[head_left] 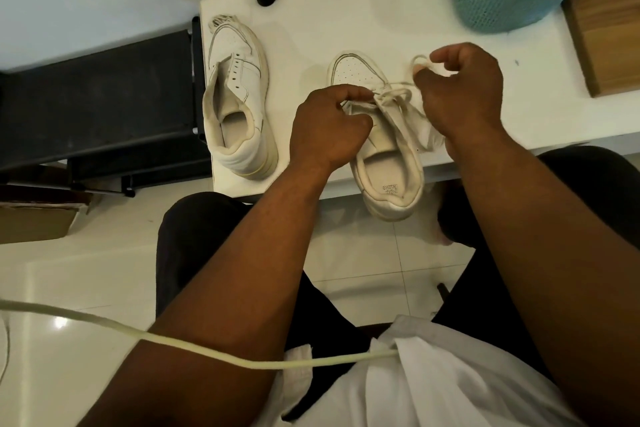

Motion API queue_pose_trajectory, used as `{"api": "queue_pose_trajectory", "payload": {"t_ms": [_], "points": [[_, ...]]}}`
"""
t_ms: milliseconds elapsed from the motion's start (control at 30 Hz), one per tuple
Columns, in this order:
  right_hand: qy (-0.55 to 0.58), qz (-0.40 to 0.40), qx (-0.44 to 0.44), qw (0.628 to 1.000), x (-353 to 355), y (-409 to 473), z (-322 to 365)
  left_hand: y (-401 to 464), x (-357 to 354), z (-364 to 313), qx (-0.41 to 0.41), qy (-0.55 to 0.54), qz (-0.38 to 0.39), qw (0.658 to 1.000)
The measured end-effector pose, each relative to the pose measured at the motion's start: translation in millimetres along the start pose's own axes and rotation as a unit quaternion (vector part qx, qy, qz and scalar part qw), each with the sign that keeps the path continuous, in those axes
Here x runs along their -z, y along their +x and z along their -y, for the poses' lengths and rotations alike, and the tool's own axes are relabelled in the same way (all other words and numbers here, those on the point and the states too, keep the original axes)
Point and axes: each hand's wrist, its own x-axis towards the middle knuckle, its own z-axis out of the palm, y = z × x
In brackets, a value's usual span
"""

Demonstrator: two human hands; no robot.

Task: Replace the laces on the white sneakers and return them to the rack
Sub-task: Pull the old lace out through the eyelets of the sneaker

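— How far along is the job judged to be?

— About midway, it seems. At frame centre a white sneaker (pixel 381 135) is being laced at the near edge of the white table (pixel 381 17); only the lowest eyelets look threaded. Its tongue is gripped by the left hand (pixel 329 128), fingers curled, while a loop of lace (pixel 398 94) is pinched by the right hand (pixel 460 87).

— And the other shoe?

— Left of centre, the second sneaker (pixel 239 104) is seen with empty eyelets and loose lace bunched at its toe. No rack can be identified; lacing, then returning both, is left.
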Motion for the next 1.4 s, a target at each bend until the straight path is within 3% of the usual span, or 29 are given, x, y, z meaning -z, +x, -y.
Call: {"api": "queue_pose_trajectory", "payload": {"t_ms": [133,200,467,567,667,767,833,900,967,1033,1200,1300,1400], "points": [[-0.056,0.112,0.1,0.987,-3,-14,9,-4,-1,-3,-0.044,0.084,-0.058,0.994],[-0.095,0.17,0.11,0.975,-6,-19,10,-8,-3,-6,-0.065,0.146,-0.09,0.983],[-0.088,0.151,0.08,0.981,-5,-16,10,-15,-14,-11,-0.059,0.176,-0.073,0.98],[-0.087,0.131,0.071,0.985,-4,-16,10,-10,-16,-7,-0.038,0.113,-0.08,0.99],[-0.079,0.137,0.048,0.986,-4,-15,11,2,-12,-2,0.033,-0.042,-0.085,0.995],[-0.067,0.151,0.033,0.986,-3,-15,12,7,-7,-2,0.136,-0.232,-0.11,0.957],[-0.059,0.155,0.025,0.986,-3,-16,12,7,-6,-3,0.157,-0.276,-0.111,0.942],[-0.049,0.156,0.016,0.986,-3,-16,13,5,-6,-2,0.095,-0.2,-0.117,0.968],[-0.035,0.158,0.008,0.987,-3,-16,13,2,-8,1,-0.031,-0.053,-0.112,0.992],[-0.025,0.16,0.002,0.987,-3,-15,13,-1,-13,4,-0.121,0.064,-0.119,0.983],[-0.001,0.165,-0.013,0.986,-3,-13,11,0,-20,10,-0.133,0.137,-0.144,0.971],[-0.001,0.166,-0.008,0.986,-2,-14,11,0,-21,5,-0.111,0.042,-0.158,0.98],[-0.001,0.168,-0.012,0.986,-2,-14,12,10,-9,3,0.042,-0.164,-0.194,0.966]]}}
